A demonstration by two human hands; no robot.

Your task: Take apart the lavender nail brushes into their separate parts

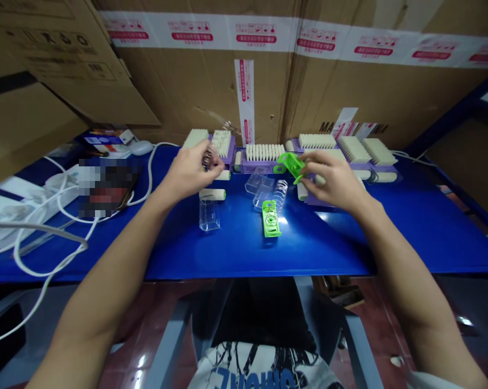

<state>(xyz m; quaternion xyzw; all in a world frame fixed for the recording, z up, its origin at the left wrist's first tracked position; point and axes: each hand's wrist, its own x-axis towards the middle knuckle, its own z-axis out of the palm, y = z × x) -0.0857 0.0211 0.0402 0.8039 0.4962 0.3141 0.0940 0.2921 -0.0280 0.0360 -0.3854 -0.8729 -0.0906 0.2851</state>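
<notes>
My left hand [189, 168] is closed on a small metal coil spring [207, 156], partly hidden by the fingers. My right hand [333, 178] grips a bright green plastic bracket [291, 165], held tilted above the table. Between the hands, a second green bracket [271, 226] lies on the blue surface with a coil spring over it. Just behind it are clear plastic covers [262, 193] and a larger loose spring [281, 190]. Below my left hand lie a cream roller [212, 194] with a green end and a clear plastic cover [210, 218].
Purple units with cream bristle blocks [265, 152] line the back of the blue table [228, 254], against a tall cardboard box [195, 81]. White cables [150, 167], a power strip [21, 208] and a blurred-out device [106, 186] occupy the left side.
</notes>
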